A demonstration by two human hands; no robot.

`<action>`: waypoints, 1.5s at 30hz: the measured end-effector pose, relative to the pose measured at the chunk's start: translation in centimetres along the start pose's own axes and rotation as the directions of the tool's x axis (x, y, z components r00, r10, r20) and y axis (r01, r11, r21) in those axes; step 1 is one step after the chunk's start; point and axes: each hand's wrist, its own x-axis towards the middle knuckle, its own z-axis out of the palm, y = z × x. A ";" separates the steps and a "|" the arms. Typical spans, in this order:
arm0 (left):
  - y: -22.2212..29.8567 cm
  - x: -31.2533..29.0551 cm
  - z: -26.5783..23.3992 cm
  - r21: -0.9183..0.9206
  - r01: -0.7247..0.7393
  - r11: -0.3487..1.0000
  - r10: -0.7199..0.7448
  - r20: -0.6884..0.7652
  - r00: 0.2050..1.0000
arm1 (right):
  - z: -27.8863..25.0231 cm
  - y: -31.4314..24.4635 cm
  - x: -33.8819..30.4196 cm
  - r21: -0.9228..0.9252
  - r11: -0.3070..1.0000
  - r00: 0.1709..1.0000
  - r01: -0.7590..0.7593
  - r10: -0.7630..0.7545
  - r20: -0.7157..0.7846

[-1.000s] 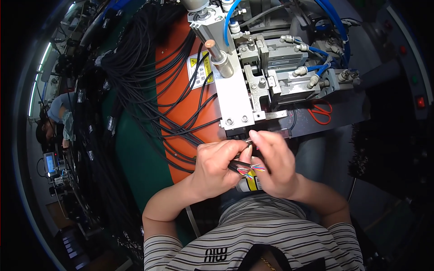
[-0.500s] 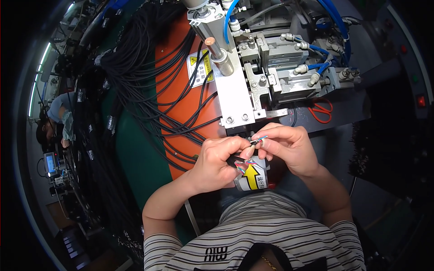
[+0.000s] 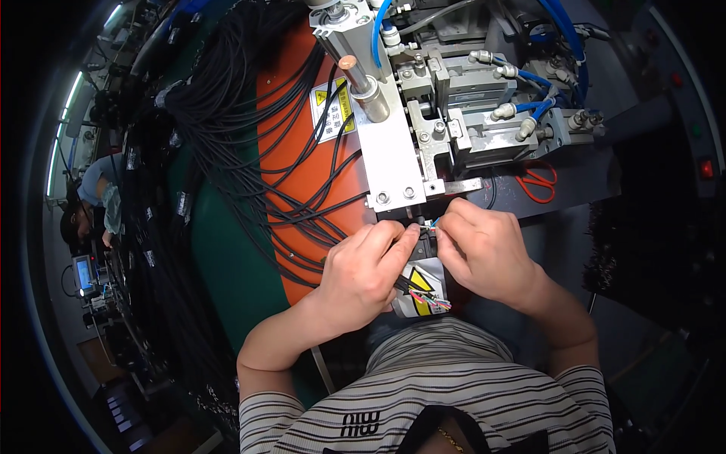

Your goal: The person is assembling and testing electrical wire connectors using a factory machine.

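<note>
Right fingers (image 3: 452, 231) together, seemingly on wires (image 3: 426, 226)

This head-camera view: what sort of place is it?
Likely a cable-assembly workshop: many black cables lie bunched beside a metal machine with blue hoses, and bare-ended coloured wires show near the person's left hand.
</note>
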 end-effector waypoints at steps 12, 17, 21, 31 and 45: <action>0.5 0.9 -0.6 0.101 -0.109 0.989 0.091 0.164 0.982 | -0.1 -0.5 0.3 -0.148 0.989 0.999 0.022 -0.015 0.045; 0.7 1.0 -0.7 0.132 -0.107 0.985 0.082 0.182 0.980 | 0.3 0.5 0.0 -0.039 0.999 1.000 -0.007 0.008 0.029; 0.5 1.3 -0.6 0.141 -0.084 0.987 0.062 0.154 0.986 | 1.3 0.4 -0.4 0.036 0.998 0.985 0.049 -0.042 -0.167; -1.5 -2.4 -0.7 0.044 0.041 0.998 -0.037 -0.092 0.995 | 0.6 1.4 0.0 0.211 0.970 0.989 -0.124 0.137 -0.050; -0.6 -1.7 -0.9 -0.183 -0.037 0.982 0.021 -0.086 0.996 | 0.5 -1.4 -1.1 0.872 0.404 0.955 -0.278 0.217 0.204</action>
